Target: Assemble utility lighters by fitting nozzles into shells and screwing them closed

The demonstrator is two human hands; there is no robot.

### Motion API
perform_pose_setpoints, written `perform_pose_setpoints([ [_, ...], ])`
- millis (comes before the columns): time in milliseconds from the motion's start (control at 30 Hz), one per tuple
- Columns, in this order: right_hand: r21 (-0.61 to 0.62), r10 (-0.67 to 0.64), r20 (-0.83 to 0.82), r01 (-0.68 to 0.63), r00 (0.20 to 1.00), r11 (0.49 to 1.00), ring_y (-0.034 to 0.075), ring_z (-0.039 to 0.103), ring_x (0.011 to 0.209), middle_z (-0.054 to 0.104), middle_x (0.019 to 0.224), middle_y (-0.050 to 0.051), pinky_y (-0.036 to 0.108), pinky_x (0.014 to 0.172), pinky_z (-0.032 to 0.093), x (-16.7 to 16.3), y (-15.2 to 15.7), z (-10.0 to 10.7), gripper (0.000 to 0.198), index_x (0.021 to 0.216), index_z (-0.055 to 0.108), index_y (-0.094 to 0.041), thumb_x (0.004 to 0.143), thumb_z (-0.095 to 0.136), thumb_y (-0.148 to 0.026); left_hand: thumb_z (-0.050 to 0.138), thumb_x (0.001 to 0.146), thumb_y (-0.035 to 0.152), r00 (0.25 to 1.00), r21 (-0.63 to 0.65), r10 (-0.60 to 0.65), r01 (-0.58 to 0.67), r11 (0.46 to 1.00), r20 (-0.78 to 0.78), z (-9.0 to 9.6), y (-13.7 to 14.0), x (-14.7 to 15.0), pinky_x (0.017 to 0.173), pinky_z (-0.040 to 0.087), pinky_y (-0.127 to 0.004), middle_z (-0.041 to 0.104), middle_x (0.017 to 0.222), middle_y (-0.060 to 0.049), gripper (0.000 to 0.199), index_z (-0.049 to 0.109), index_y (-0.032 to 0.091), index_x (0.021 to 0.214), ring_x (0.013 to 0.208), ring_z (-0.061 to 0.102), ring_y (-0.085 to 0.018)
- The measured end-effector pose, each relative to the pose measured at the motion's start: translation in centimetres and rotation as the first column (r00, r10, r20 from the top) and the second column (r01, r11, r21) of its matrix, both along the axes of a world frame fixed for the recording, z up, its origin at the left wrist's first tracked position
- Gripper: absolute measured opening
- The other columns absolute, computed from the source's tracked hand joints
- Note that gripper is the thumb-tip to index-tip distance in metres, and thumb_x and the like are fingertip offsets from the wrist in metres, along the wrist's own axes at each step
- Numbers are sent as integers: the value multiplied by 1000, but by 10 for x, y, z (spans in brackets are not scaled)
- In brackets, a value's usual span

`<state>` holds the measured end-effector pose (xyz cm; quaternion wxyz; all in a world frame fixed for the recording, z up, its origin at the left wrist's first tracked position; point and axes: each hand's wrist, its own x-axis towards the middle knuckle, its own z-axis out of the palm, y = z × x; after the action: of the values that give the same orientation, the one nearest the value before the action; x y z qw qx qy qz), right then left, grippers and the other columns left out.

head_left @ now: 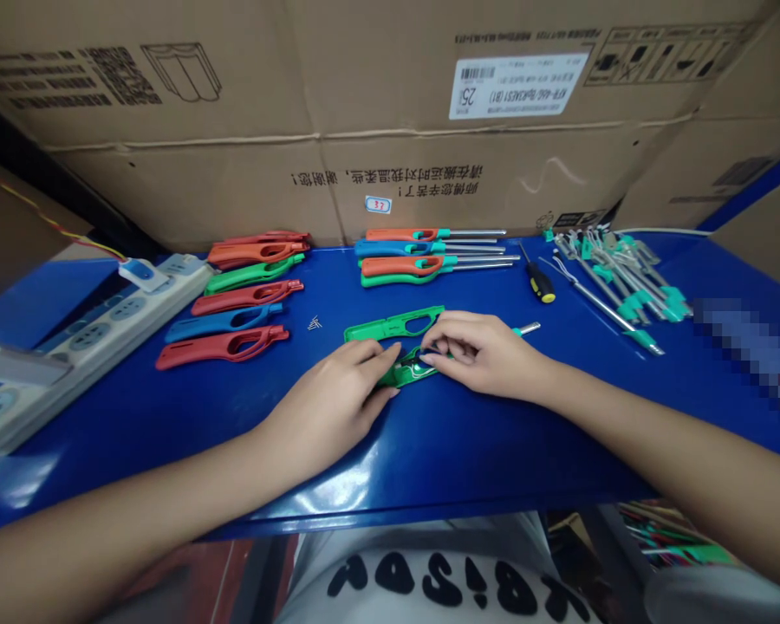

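My left hand (338,386) grips the near end of a green lighter half-shell (399,374) between thumb and fingers, low over the blue table. Inside that half-shell a thin white wire and a dark part show. My right hand (477,351) bends over its other end, thumb and fingertips pinched at the dark part; what they hold is too small to name. A metal lighter tube (529,328) sticks out beyond the right fingers. Just behind both hands lies a matching green half-shell (390,326), its trigger opening to the right.
Red, orange, green and blue lighter shells (224,347) lie at left, beside a power strip (104,325). Small screws (315,323) sit nearby. Assembled lighters (403,266) lie behind, a screwdriver (539,282) and metal tubes (624,277) at right. A cardboard box (234,182) stands at the back.
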<state>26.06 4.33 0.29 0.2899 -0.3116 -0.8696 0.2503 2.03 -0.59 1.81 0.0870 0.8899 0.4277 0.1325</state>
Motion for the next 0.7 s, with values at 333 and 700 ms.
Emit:
perform_pose_setpoints([
  [333,111,-94,58,87,994,990,12,55,63,63,74,2,24,57,39,0,2,-6,15,80,68,-18,93,63,-23,64,94,20,977,-66,-18,33,997,210,-7,7,5,96,56,-40,68,108,-8,36,64,16,130,105,65,-24],
  [700,-19,-122,2,122,993,992,10,47,56,61,70,1,24,54,35,-2,2,-4,19,78,70,-17,92,65,-28,48,102,22,988,29,-138,136,990,71,-8,4,7,90,54,-40,59,105,-11,34,63,15,132,99,58,-24],
])
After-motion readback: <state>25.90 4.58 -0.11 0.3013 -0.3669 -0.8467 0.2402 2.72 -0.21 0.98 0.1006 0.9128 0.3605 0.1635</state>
